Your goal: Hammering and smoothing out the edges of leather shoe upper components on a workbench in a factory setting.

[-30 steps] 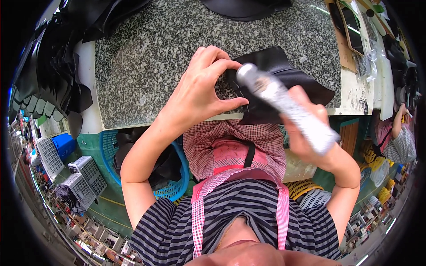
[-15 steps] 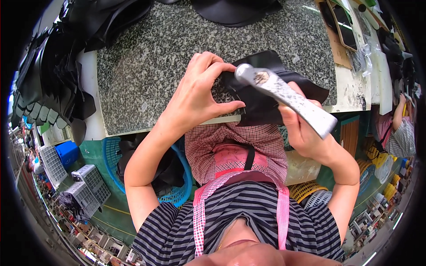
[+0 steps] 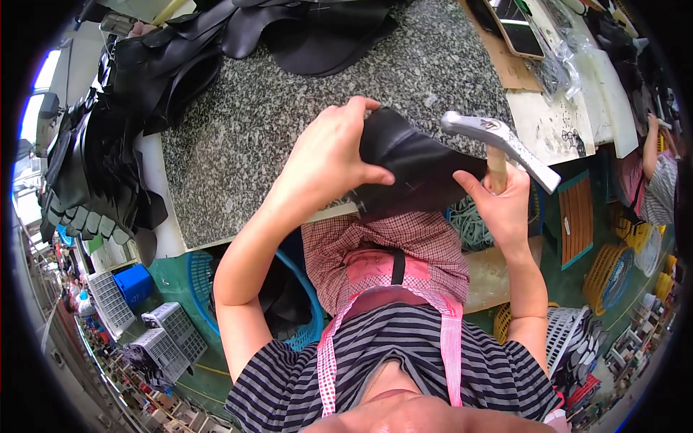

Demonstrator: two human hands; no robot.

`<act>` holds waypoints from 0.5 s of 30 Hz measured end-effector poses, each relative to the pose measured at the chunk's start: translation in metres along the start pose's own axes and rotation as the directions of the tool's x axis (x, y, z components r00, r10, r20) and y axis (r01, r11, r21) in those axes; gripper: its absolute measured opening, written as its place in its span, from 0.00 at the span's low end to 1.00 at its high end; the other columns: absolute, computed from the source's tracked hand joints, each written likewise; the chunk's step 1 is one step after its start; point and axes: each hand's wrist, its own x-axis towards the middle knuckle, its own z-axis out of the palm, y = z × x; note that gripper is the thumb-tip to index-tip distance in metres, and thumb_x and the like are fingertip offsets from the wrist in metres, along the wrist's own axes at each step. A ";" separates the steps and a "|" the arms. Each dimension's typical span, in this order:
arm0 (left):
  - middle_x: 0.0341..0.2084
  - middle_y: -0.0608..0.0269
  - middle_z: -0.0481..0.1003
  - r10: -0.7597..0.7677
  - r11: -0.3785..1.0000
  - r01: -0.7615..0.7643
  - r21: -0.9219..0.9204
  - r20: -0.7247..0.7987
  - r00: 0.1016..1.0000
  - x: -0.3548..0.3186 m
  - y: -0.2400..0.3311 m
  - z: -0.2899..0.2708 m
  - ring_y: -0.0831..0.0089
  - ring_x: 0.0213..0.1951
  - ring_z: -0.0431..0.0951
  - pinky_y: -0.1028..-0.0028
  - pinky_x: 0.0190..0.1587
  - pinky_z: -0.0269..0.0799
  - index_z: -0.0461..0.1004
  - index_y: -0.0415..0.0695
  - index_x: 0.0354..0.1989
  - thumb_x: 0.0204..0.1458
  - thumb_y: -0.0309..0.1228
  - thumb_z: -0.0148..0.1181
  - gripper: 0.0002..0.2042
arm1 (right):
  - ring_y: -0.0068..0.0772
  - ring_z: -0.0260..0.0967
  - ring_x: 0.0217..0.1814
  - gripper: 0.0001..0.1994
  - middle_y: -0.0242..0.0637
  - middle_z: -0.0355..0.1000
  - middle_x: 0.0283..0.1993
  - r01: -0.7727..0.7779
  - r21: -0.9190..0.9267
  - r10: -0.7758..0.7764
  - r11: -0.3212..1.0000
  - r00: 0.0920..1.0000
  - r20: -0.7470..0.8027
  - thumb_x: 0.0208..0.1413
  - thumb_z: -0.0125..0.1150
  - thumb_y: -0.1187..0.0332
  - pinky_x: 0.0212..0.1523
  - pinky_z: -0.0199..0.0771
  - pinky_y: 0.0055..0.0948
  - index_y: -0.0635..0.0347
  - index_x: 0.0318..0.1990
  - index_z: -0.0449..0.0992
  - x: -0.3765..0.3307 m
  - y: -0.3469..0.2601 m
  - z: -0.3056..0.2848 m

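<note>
My left hand (image 3: 328, 162) grips a black leather piece (image 3: 415, 169) by its near edge and lifts it off the speckled granite slab (image 3: 274, 123). My right hand (image 3: 502, 206) holds a hammer (image 3: 498, 144) by its wooden handle, the silver metal head lying level just right of the leather. The right thumb touches the leather's lower right edge. Both forearms come up from my striped shirt and pink-trimmed apron.
Stacks of black leather pieces (image 3: 108, 151) lie along the slab's left and far edges. A phone (image 3: 516, 25) rests on a brown board at the back right. Blue baskets (image 3: 296, 317), white crates (image 3: 170, 335) and yellow baskets (image 3: 613, 278) stand on the floor. Another person (image 3: 653, 173) sits at right.
The hammer has swung from pointing down onto the leather to lying level. My left hand has raised the leather piece off the slab.
</note>
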 end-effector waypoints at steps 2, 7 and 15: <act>0.37 0.49 0.77 -0.122 0.988 0.123 -0.093 0.019 0.992 0.004 0.003 0.000 0.56 0.43 0.78 0.64 0.48 0.75 0.72 0.33 0.54 0.38 0.40 0.82 0.36 | 0.07 0.44 0.25 0.29 0.13 0.59 0.28 -0.050 0.092 0.047 0.995 0.998 0.039 0.52 0.79 0.69 0.24 0.47 0.18 0.61 0.63 0.77 -0.003 0.001 0.005; 0.26 0.58 0.79 -0.370 0.821 0.342 -0.458 0.030 0.929 -0.019 0.003 0.008 0.77 0.29 0.76 0.70 0.35 0.73 0.78 0.35 0.39 0.55 0.36 0.71 0.15 | 0.10 0.46 0.21 0.24 0.15 0.54 0.19 0.041 0.226 -0.071 0.973 0.990 0.123 0.57 0.76 0.69 0.21 0.45 0.22 0.53 0.21 0.61 0.003 0.007 -0.002; 0.41 0.61 0.82 -0.503 -0.127 0.212 -0.969 0.247 0.828 -0.088 0.006 0.015 0.77 0.38 0.83 0.76 0.43 0.80 0.76 0.39 0.50 0.70 0.39 0.54 0.15 | 0.11 0.47 0.22 0.22 0.16 0.54 0.20 0.013 0.320 -0.103 0.947 0.959 0.264 0.61 0.73 0.63 0.22 0.43 0.24 0.54 0.22 0.63 -0.006 -0.007 0.033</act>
